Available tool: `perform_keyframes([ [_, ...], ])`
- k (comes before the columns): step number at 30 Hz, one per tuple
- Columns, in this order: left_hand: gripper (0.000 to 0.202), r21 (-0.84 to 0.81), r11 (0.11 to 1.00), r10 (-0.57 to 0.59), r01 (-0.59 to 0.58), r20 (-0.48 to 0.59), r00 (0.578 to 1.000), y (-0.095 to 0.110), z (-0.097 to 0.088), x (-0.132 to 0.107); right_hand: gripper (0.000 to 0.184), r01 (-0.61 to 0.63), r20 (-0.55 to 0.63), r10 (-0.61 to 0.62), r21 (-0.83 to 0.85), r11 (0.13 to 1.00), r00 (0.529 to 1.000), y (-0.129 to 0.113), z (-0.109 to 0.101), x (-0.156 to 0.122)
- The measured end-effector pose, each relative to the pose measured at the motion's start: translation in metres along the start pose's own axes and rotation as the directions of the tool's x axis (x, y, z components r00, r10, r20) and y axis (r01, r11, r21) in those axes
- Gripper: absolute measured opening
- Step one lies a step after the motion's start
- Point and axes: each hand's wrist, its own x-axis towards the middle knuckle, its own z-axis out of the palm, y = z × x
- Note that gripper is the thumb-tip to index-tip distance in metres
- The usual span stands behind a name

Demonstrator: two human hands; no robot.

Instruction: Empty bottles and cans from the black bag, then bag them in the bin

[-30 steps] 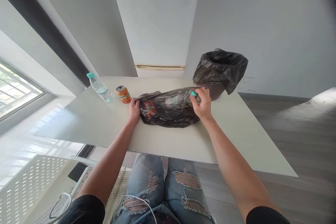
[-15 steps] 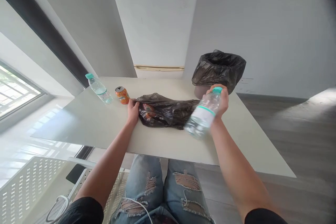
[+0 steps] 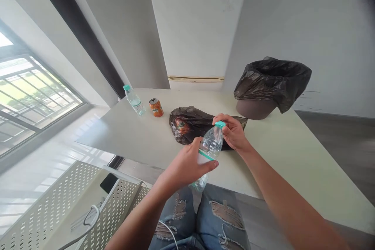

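Observation:
A clear plastic bottle [image 3: 213,140] with a green cap is tilted in front of me, above the table's near edge. Wrapped around its label is my left hand [image 3: 191,162]. My right hand [image 3: 231,129] has its fingers closed on the bottle's cap [image 3: 220,124]. Behind them a black plastic bag [image 3: 193,119] lies on the table, with something orange and red showing through its left end; the hands and bottle partly cover it.
On the white table [image 3: 125,133] stand an orange can [image 3: 156,108] and another green-capped bottle [image 3: 134,100] at the left. A bin [image 3: 254,108] lined with a black bag [image 3: 263,86] stands at the back right. White perforated baskets [image 3: 64,191] are at lower left, with a white cable.
My left hand has let go of the black bag and taken hold of the bottle's body. The bottle came left, nearer my body, in my right hand. The view shifted left.

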Motion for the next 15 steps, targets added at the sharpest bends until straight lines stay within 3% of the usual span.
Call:
perform_keyframes([
  [2, 0.06, 0.006, 1.0, -0.005, 0.006, -0.129, 0.992, -0.012, -0.013, -0.005, 0.062, -0.029, -0.003, 0.03, 0.022, 0.999, 1.0, -0.001, 0.0, 0.001],
  [4, 0.059, 0.004, 0.999, -0.035, 0.039, -0.366, 0.93, -0.04, -0.044, -0.006, 0.066, -0.044, -0.048, 0.045, 0.026, 0.999, 0.998, -0.001, -0.002, 0.003],
  [5, 0.06, 0.004, 0.997, -0.061, 0.074, -0.527, 0.848, -0.06, -0.064, -0.004, 0.062, -0.047, -0.067, 0.049, 0.02, 0.999, 0.997, 0.0, -0.004, 0.004],
  [6, 0.062, -0.004, 0.997, -0.064, 0.083, -0.673, 0.737, -0.083, -0.084, -0.003, 0.057, -0.05, -0.08, 0.051, 0.014, 0.999, 0.996, 0.001, -0.006, 0.005],
  [8, 0.062, -0.049, 0.998, -0.059, 0.032, -0.842, 0.536, -0.134, -0.121, 0.001, 0.048, -0.051, -0.087, 0.053, 0.02, 0.998, 0.995, 0.004, -0.009, 0.008],
  [9, 0.066, -0.093, 0.996, -0.082, 0.0, -0.885, 0.459, -0.16, -0.136, 0.003, 0.046, -0.052, -0.086, 0.055, 0.029, 0.998, 0.995, 0.006, -0.01, 0.008],
  [11, 0.081, -0.219, 0.976, -0.21, 0.018, -0.906, 0.367, -0.204, -0.157, 0.007, 0.04, -0.055, -0.097, 0.057, 0.022, 0.998, 0.994, 0.008, -0.012, 0.008],
  [12, 0.084, -0.25, 0.967, -0.25, 0.044, -0.911, 0.327, -0.221, -0.163, 0.008, 0.034, -0.056, -0.098, 0.055, -0.004, 0.998, 0.994, 0.008, -0.015, 0.007],
  [13, 0.087, -0.263, 0.963, -0.268, 0.06, -0.908, 0.321, -0.234, -0.168, 0.009, 0.031, -0.055, -0.089, 0.051, -0.047, 0.997, 0.995, 0.008, -0.019, 0.006],
  [15, 0.091, -0.244, 0.966, -0.259, 0.086, -0.903, 0.342, -0.25, -0.173, 0.01, 0.046, -0.047, -0.042, 0.039, -0.188, 0.981, 0.998, 0.004, -0.031, 0.003],
])
